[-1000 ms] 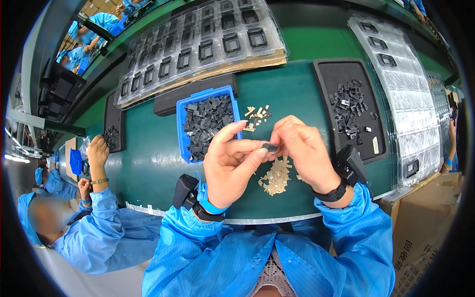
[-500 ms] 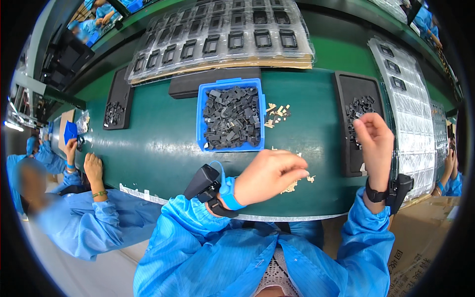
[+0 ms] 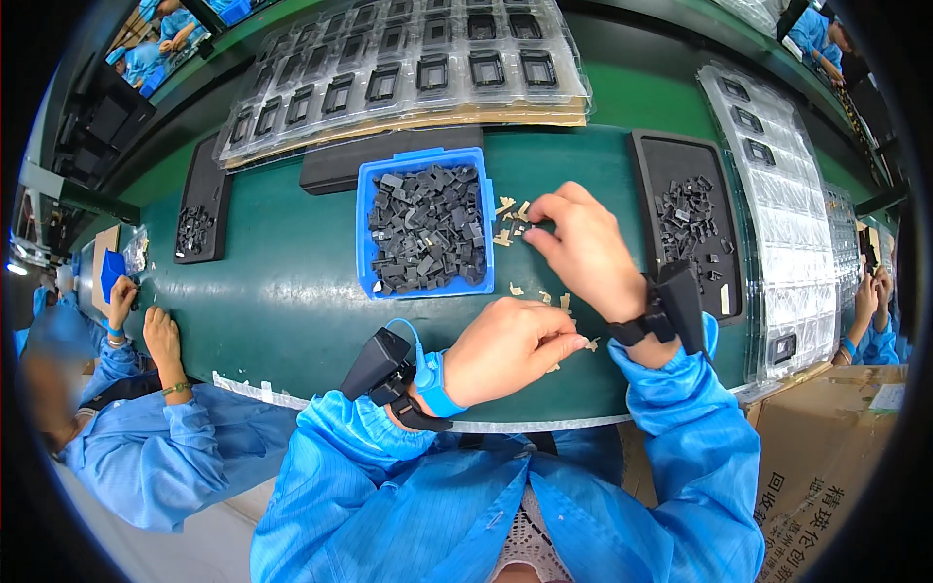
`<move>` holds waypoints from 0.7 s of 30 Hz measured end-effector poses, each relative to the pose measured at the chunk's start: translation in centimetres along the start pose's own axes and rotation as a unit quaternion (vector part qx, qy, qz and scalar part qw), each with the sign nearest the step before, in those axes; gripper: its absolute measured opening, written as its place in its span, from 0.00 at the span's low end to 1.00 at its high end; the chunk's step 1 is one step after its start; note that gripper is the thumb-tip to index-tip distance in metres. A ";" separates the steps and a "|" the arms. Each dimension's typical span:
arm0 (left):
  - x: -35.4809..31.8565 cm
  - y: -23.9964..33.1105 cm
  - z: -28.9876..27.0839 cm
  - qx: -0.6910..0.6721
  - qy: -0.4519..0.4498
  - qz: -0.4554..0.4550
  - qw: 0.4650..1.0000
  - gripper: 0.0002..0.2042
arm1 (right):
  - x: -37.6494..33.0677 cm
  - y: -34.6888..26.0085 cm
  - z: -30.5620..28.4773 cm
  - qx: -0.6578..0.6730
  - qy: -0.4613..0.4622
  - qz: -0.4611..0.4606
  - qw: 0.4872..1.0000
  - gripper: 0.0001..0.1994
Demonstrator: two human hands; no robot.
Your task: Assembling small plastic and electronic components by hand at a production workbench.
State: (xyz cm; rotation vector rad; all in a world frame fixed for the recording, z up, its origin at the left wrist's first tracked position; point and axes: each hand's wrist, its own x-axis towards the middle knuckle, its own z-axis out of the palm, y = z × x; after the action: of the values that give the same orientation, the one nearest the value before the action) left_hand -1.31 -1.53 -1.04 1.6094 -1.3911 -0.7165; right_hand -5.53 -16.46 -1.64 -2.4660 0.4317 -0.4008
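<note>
My left hand hovers low over the near part of the table, thumb and fingers drawn together; whatever they hold is hidden. Small cream-coloured strips lie beside and partly behind it. Farther off, my right hand reaches leftward, its thumb and forefinger bent into a pinch over a little cluster of cream and dark bits. What sits between those fingertips is too small to name. Just left of that cluster stands a blue bin heaped with small black plastic parts.
A black tray with more black parts is on the right, beside a clear blister tray holding a few black frames. Stacked blister trays span the back. Another black tray and a co-worker's hand are at left.
My right hand has swung left from above the right black tray to the cream bits beside the bin. My left hand stays nearly in place, fingers still together. The view has shifted slightly.
</note>
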 end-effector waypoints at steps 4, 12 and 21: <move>0.0 0.2 0.0 0.005 -0.002 0.007 1.000 0.07 | 1.0 -0.8 1.2 -0.015 -0.017 0.006 1.000 0.07; 0.0 0.5 -0.4 -0.051 0.006 -0.020 0.998 0.07 | 0.2 -0.1 0.1 0.028 -0.030 0.014 0.999 0.06; 0.0 0.9 -1.0 -0.296 0.055 -0.175 0.938 0.09 | -1.3 0.3 -1.9 0.120 0.082 -0.007 0.989 0.06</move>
State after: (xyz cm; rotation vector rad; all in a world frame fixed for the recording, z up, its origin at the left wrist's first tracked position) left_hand -0.86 -1.28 0.20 1.3827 -0.7067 -1.1120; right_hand -7.47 -17.15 -0.62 -2.2120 0.4075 -0.6267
